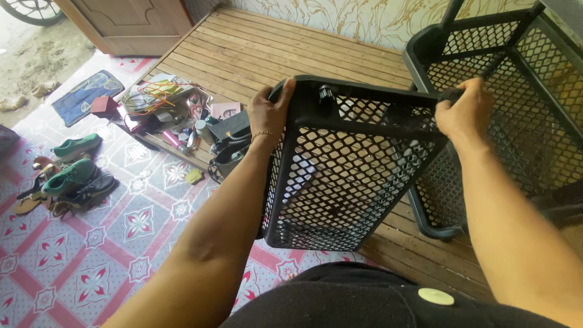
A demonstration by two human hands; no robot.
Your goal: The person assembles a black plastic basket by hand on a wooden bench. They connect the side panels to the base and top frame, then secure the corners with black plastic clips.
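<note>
I hold a black plastic mesh shelf panel (346, 176) tilted in front of me, over the edge of a wooden slat platform (267, 54). My left hand (270, 112) grips its upper left corner. My right hand (464, 109) grips its upper right corner, where the panel meets a larger black mesh rack (516, 91) standing at the right. A short black post (326, 94) sticks up from the panel's top rim.
A heap of cables, bottles and small items (176, 112) lies on the platform's left edge. Green shoes (73, 164) and sandals sit on the patterned floor tiles (121, 243). A wooden door (130, 21) stands at the far left.
</note>
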